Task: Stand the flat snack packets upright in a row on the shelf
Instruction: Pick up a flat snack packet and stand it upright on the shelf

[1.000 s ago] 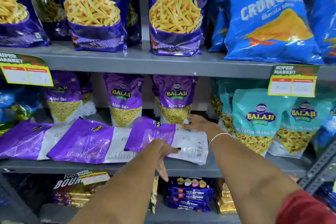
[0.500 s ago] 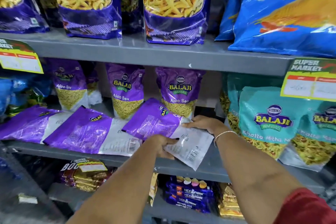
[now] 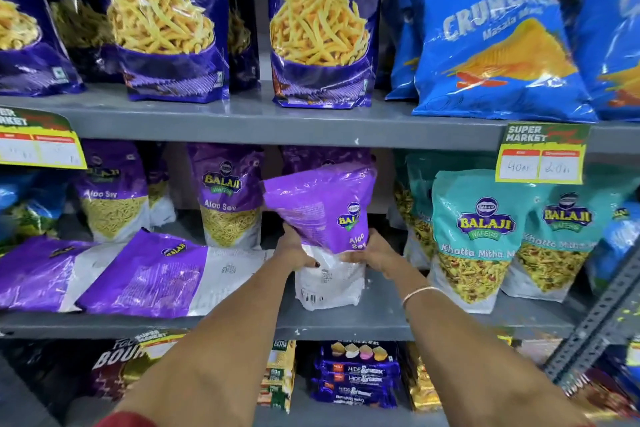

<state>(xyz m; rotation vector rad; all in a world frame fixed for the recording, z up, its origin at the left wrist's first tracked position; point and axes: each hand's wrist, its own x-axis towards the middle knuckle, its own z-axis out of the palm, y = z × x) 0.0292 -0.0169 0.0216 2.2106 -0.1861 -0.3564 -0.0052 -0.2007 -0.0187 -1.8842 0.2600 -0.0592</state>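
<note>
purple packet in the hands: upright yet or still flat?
Upright. The held Aloo Sev packet stands with its white end on the shelf, left hand and right hand gripping its sides; the top sags forward.

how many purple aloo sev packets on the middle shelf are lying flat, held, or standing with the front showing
Lying flat: 2, the nearer flat packet and the far-left flat packet
Held in both hands: 1, the held packet
Standing, front showing: 2, and
Total: 5

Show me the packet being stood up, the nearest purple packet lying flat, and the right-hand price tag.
held Aloo Sev packet (image 3: 322,215): head view, purple upper half.
flat purple packet (image 3: 156,274): head view, purple middle.
price tag (image 3: 542,158): head view, centre.
</note>
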